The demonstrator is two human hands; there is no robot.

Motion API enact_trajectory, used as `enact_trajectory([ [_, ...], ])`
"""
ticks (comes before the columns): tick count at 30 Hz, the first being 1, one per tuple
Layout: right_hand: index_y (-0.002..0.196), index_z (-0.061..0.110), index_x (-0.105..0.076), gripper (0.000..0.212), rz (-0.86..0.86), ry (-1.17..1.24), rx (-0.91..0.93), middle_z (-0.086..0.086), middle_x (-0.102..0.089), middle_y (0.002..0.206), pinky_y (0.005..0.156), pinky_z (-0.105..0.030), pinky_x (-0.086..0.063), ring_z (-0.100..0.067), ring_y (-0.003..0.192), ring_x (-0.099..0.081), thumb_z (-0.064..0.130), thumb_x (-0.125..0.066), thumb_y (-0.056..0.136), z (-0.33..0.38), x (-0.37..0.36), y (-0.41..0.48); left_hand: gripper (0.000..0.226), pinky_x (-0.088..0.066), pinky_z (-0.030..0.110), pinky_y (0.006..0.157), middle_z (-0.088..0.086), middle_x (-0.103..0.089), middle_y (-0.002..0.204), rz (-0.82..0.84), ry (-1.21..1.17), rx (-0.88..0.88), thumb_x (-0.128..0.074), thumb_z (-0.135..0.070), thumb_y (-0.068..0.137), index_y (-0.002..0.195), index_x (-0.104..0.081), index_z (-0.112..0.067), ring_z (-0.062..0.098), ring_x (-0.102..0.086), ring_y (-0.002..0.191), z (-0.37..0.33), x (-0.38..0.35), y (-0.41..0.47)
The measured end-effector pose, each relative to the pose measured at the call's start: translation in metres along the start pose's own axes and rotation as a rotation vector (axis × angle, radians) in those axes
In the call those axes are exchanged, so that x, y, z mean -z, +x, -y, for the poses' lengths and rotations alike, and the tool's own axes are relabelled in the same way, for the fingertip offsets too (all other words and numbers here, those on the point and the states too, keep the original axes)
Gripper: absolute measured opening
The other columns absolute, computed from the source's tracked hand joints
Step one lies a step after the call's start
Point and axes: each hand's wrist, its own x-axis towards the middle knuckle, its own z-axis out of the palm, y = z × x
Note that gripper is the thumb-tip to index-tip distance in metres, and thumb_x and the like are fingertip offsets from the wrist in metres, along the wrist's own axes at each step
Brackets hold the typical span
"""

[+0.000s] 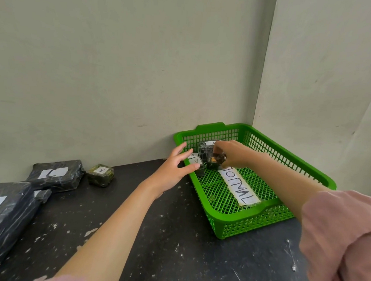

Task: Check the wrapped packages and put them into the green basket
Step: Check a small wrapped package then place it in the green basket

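Note:
A green mesh basket stands in the corner on the dark table, with a paper label taped to its floor. My right hand grips a small dark wrapped package inside the basket at its far left corner. Another small package with an "A" label lies beside it in the basket. My left hand hovers with fingers spread at the basket's left rim, holding nothing. On the table at left lie a small greenish package marked "A", a black package marked "C" and a large black package.
Grey walls meet right behind the basket. The dark speckled table stretches from the basket to the near edge. A further dark package is half hidden between the two black ones at left.

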Motion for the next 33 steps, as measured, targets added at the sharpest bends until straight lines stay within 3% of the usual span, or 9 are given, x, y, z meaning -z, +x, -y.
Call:
enact_trajectory([
  [3,0.111,0.011,-0.046,0.049,0.021,-0.014,0.038,-0.004,-0.053,0.115,0.085,-0.025,-0.039,-0.019,0.098,-0.046,0.015,-0.077,0.073,0.003,-0.003,-0.001,0.061,-0.013,0.035,0.114,-0.018,-0.005,0.156,0.005,0.000,0.005,-0.055,-0.036,0.091,0.146,-0.031,-0.022,0.005,-0.006,0.143,-0.001,0.000,-0.001],
  [7,0.113,0.016,-0.048,0.043,0.111,0.072,0.059,-0.004,-0.052,0.124,0.097,-0.034,-0.039,-0.020,0.111,-0.047,0.023,-0.072,0.079,0.001,-0.004,-0.009,0.059,-0.011,0.037,0.115,-0.015,-0.002,0.157,-0.004,0.016,0.024,-0.053,-0.038,0.091,0.144,-0.034,-0.022,0.008,-0.004,0.144,-0.002,0.000,-0.002],
  [9,0.114,0.017,-0.051,0.037,0.111,0.144,0.044,-0.007,-0.053,0.129,0.098,-0.034,-0.039,-0.024,0.117,-0.049,0.019,-0.069,0.082,-0.002,-0.001,-0.012,0.058,-0.011,0.042,0.115,-0.015,0.003,0.157,-0.018,0.021,0.056,-0.051,-0.044,0.090,0.143,-0.035,-0.027,0.011,-0.001,0.145,-0.001,-0.001,-0.004],
  [12,0.113,0.015,-0.055,0.031,0.108,0.231,0.030,-0.008,-0.052,0.131,0.090,-0.028,-0.044,-0.021,0.111,-0.053,0.009,-0.065,0.084,-0.003,0.002,-0.014,0.052,-0.010,0.041,0.115,-0.014,0.009,0.157,-0.025,0.034,0.044,-0.042,-0.048,0.092,0.143,-0.033,-0.036,0.012,0.002,0.145,0.003,-0.006,-0.009],
  [17,0.112,0.017,-0.059,0.027,0.008,0.085,0.065,-0.005,-0.056,0.119,0.094,-0.029,-0.042,-0.013,0.099,-0.049,0.016,-0.064,0.085,0.004,-0.002,-0.005,0.045,-0.009,0.035,0.115,-0.010,0.011,0.158,-0.060,0.041,0.005,-0.035,-0.043,0.097,0.141,-0.034,-0.035,0.011,0.004,0.145,0.004,-0.013,-0.010],
  [22,0.112,0.015,-0.058,0.025,-0.080,-0.012,0.068,-0.001,-0.048,0.106,0.079,-0.024,-0.038,-0.013,0.092,-0.044,0.016,-0.063,0.087,0.009,-0.009,0.008,0.043,-0.014,0.029,0.112,-0.009,0.006,0.158,-0.133,0.023,0.028,-0.035,-0.037,0.099,0.142,-0.034,-0.032,0.010,-0.003,0.145,-0.001,-0.020,-0.013],
  [24,0.110,0.014,-0.058,0.023,-0.079,-0.028,0.063,-0.004,-0.053,0.111,0.081,-0.025,-0.040,-0.013,0.091,-0.044,0.016,-0.062,0.088,0.009,-0.010,0.009,0.044,-0.015,0.024,0.110,-0.009,-0.003,0.158,-0.258,-0.068,0.062,-0.039,-0.027,0.100,0.144,-0.032,-0.027,0.010,-0.008,0.144,-0.008,-0.031,-0.014],
  [29,0.114,0.011,-0.061,0.027,-0.034,0.016,0.056,-0.006,-0.059,0.119,0.092,-0.025,-0.041,-0.015,0.103,-0.053,0.019,-0.061,0.089,0.008,-0.003,0.004,0.057,-0.025,0.035,0.111,-0.001,-0.023,0.155,-0.484,-0.546,0.236,-0.042,-0.008,0.096,0.148,-0.024,-0.023,0.017,-0.025,0.140,-0.036,-0.058,-0.010],
  [33,0.125,0.013,-0.057,0.035,0.044,0.000,0.069,-0.006,-0.058,0.124,0.092,-0.023,-0.039,-0.013,0.103,-0.052,0.020,-0.059,0.090,0.010,0.011,-0.007,0.057,-0.031,0.036,0.111,0.003,-0.028,0.153,-0.537,-0.527,0.283,-0.044,-0.005,0.095,0.146,-0.029,-0.024,0.021,-0.032,0.137,-0.033,-0.060,-0.006],
])
